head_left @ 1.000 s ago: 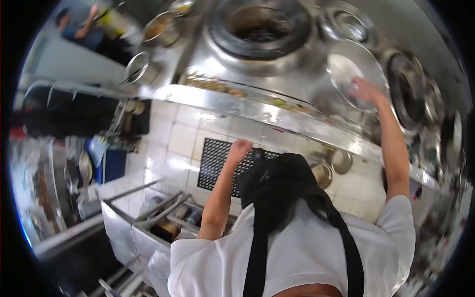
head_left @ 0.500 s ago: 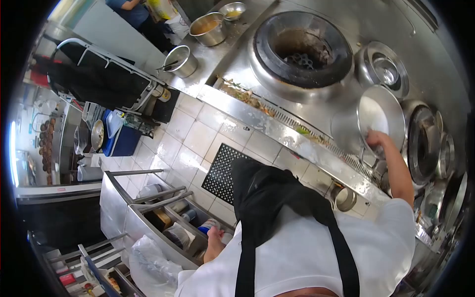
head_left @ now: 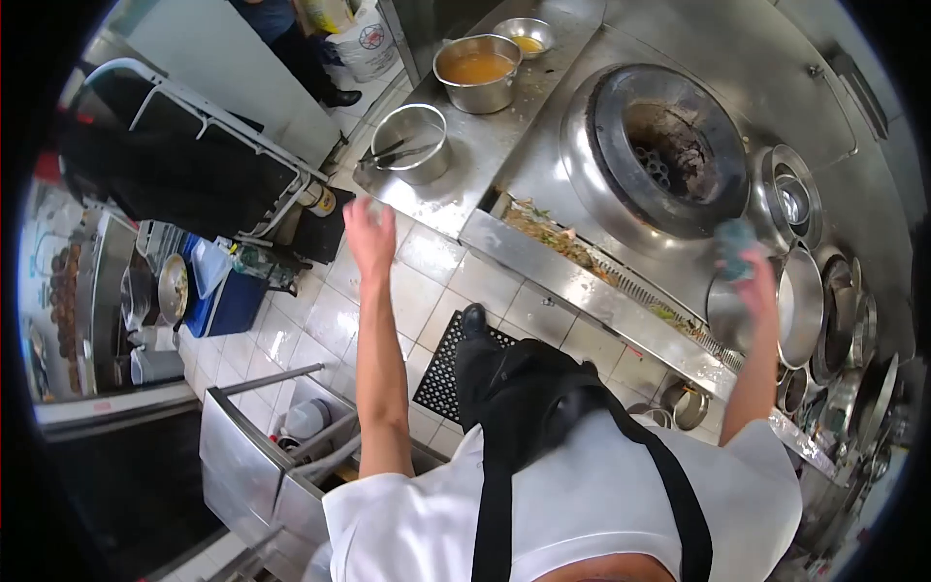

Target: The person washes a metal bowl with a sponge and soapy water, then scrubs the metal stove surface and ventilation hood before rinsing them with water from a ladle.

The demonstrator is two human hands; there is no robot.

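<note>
My left hand (head_left: 369, 239) is raised over the floor, fingers apart and holding nothing. It is just short of a steel pot (head_left: 427, 167) at the counter's corner, with dark-handled utensils (head_left: 396, 155) inside. My right hand (head_left: 754, 283) grips a blue-green scouring pad (head_left: 735, 241), blurred by motion. That hand is beside the large wok burner (head_left: 606, 160) and above a round metal pan (head_left: 801, 306). Food scraps (head_left: 558, 242) lie in the gutter along the stove's front.
A pot of orange liquid (head_left: 477, 70) and a small bowl (head_left: 525, 39) stand farther back. At left are a folding ladder (head_left: 208, 121) and a blue cooler (head_left: 230, 303). A steel cart (head_left: 242, 456) is near my left side. Another person's legs (head_left: 301, 58) show at top.
My left hand has left the cart and reached forward toward the pot. My right hand has come up out of the pan with the scouring pad. The view has shifted.
</note>
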